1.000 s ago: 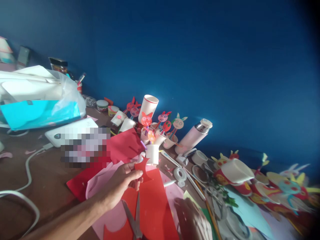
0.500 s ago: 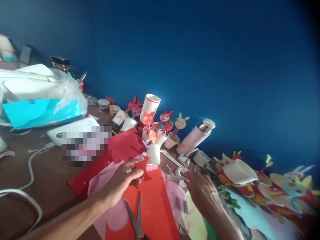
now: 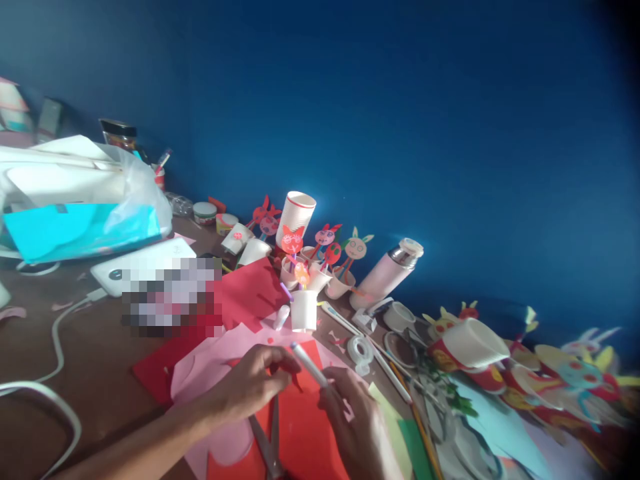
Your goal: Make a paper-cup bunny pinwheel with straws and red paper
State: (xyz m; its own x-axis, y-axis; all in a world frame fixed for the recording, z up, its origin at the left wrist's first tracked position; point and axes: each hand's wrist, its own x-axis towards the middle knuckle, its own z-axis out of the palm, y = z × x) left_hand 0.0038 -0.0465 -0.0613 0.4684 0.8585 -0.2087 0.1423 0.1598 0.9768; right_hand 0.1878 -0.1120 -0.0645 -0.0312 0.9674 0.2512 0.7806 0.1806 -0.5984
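My right hand [image 3: 357, 417] is closed around a slim white pen [image 3: 311, 367], its blue-tinted end slanting up toward my left hand [image 3: 263, 380]. The fingers of my left hand are pinched together on a small red paper cutout [image 3: 297, 381], which is mostly hidden and blends with the sheet behind. Beneath both hands lies a bright red paper sheet [image 3: 307, 443] over pink paper [image 3: 197, 380]. Scissors [image 3: 270, 443] rest partly spread on the red sheet, below my left hand.
Ahead stands a white paper cup [image 3: 304, 312] among others with paper animal heads on sticks. A pink thermos [image 3: 383, 277] leans behind. A tape roll [image 3: 360, 350] lies near my right hand. Red-patterned cups [image 3: 473, 343] crowd the right; a white power bank [image 3: 145, 267] with cable lies left.
My right hand has come left and down with the pen, from beside the tape roll to my left hand. My left hand has turned and lowered slightly, and the red cutout shows less.
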